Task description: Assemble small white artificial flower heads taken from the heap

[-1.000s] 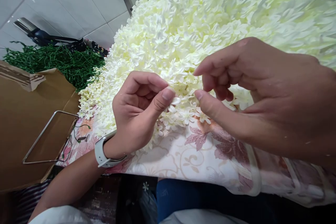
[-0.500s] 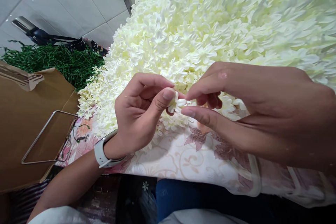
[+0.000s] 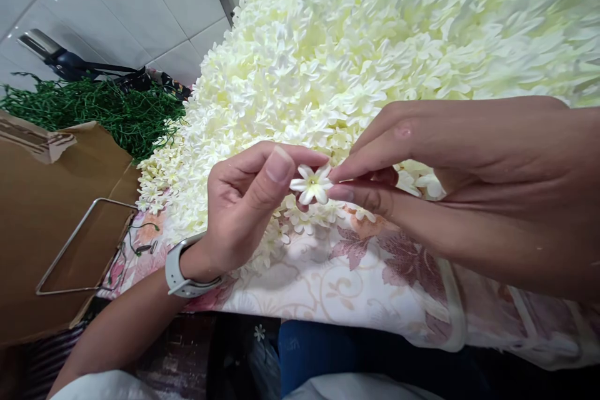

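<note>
A small cream artificial flower (image 3: 311, 184) is held in the air between my two hands, above the front edge of the table. My left hand (image 3: 244, 203), with a white watch on its wrist, pinches the flower's left side between thumb and forefinger. My right hand (image 3: 450, 162) pinches its right side with thumb and forefinger, the other fingers curled under. Behind both hands lies a big heap of the same cream flowers (image 3: 375, 50), spread over a floral cloth (image 3: 356, 281).
An open cardboard box (image 3: 42, 225) stands at the left, with a bent metal wire frame (image 3: 79, 244) lying against it. Green plastic stems (image 3: 94, 112) are piled behind the box, beside a dark tool (image 3: 60, 59) on the tiled floor. A single flower lies under the table edge.
My right hand came in from apart and closed on the flower that my left hand held. Both hands then lifted it a little, and its petals now face the camera.
</note>
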Demonstrator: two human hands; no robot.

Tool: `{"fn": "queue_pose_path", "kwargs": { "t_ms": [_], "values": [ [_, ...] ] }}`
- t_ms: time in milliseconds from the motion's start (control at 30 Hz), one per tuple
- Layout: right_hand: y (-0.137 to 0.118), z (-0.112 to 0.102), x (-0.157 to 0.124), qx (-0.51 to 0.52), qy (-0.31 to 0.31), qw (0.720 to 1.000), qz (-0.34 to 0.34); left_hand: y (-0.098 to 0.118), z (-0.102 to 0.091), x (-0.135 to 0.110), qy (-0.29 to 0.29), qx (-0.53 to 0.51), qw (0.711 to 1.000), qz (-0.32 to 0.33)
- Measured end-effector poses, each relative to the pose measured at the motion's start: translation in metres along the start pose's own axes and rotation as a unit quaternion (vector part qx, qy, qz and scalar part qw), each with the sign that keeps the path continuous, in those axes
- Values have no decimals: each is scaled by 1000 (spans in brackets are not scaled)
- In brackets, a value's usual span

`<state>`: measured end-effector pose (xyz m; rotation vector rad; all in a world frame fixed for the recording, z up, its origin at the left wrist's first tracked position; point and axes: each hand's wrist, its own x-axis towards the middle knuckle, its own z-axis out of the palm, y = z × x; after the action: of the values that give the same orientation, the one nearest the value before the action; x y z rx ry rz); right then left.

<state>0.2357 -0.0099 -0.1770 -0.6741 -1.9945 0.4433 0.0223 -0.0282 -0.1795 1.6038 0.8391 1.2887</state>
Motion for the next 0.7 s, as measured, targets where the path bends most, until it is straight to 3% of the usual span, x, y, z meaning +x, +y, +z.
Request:
{"fn": "queue_pose_path", "kwargs": {
  "t_ms": [133, 333, 700],
  "values": [
    [-3, 2, 1, 78, 31, 994, 69, 5, -4, 2, -52, -16, 997, -47],
    [3, -1, 7, 177, -5, 977, 119, 1, -7, 4, -66, -13, 998, -17],
    [1, -2, 5, 125, -30, 985, 117, -3, -6, 1, -59, -41, 997, -41]
  ]
}}
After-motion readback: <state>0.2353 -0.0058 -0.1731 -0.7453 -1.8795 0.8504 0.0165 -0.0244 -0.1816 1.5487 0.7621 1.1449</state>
